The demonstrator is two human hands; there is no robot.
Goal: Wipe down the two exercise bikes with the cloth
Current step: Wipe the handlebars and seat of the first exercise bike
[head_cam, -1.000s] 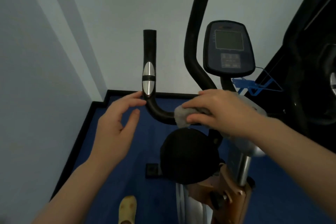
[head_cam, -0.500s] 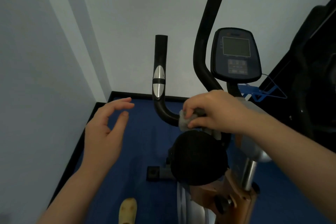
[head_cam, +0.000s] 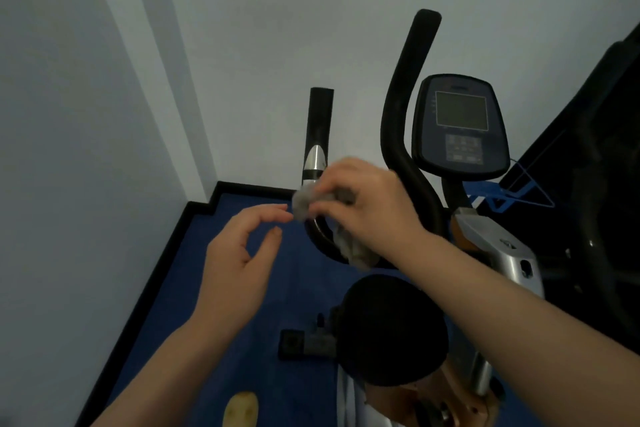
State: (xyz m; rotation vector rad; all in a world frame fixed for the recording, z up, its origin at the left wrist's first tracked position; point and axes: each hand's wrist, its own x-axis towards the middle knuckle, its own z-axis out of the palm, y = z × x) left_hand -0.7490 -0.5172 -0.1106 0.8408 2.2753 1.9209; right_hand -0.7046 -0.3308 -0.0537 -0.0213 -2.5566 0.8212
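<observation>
Blue floor in a room corner, carrying an exercise bike.

The floor (head_cam: 214,340) is a deep blue covering that fills the lower middle of the frame, edged by a black skirting strip (head_cam: 162,253) that runs up the left side and steps round the wall corner at centre left. The exercise bike (head_cam: 498,253) stands on it at lower right, and its dark base foot (head_cam: 294,343) rests flat on the blue at lower centre. At the bottom edge, left of centre, a pale yellowish rounded thing (head_cam: 240,411) lies on the floor; what it is cannot be told.
</observation>
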